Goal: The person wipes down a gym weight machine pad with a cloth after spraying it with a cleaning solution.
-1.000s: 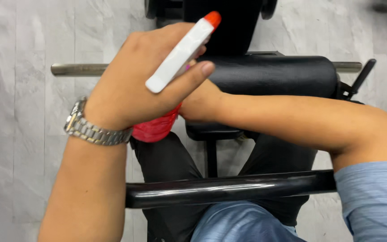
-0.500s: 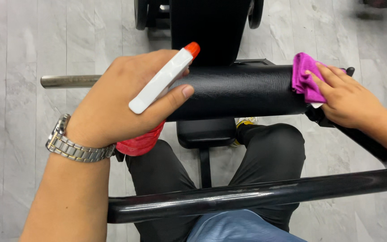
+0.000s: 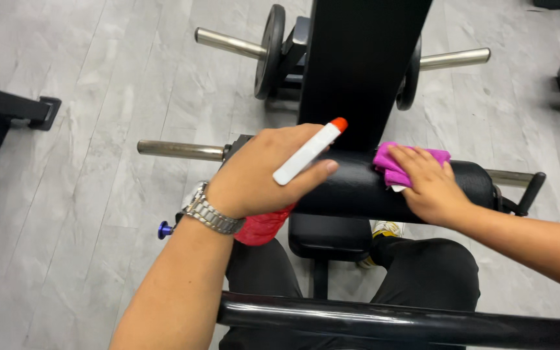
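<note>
Black vinyl covers the roller pad [image 3: 358, 188], the landmark for this report; it lies crosswise in front of the seated person, at the foot of the black upright [image 3: 364, 71].

Right hand [image 3: 432, 188]: laid flat, fingers extended, pressing a magenta cloth [image 3: 393, 162] onto the top of the pad, right of its middle. The cloth is bunched beneath the fingers and partly hidden by them; a white tag shows at its near edge.

Left hand [image 3: 260, 175]: closed around a spray bottle [image 3: 309, 152] with a red body, which shows below the palm, near the pad's left end. Its white head with an orange tip points away from the person, over the pad and toward the upright. A metal watch [image 3: 212, 210] sits on that wrist. No finger can be seen on a trigger.

Judgement: the step in hand is wiping the pad's top surface, with the spray bottle held ready. The stretch of pad left of the cloth lies under the left hand, so the next move would call for sliding the cloth along the pad with steady pressure while the left hand lifts clear.

Also present: a black bar [image 3: 390, 321] crosses nearer than the pad, and weight plates [image 3: 272, 48] sit beyond it.
</note>
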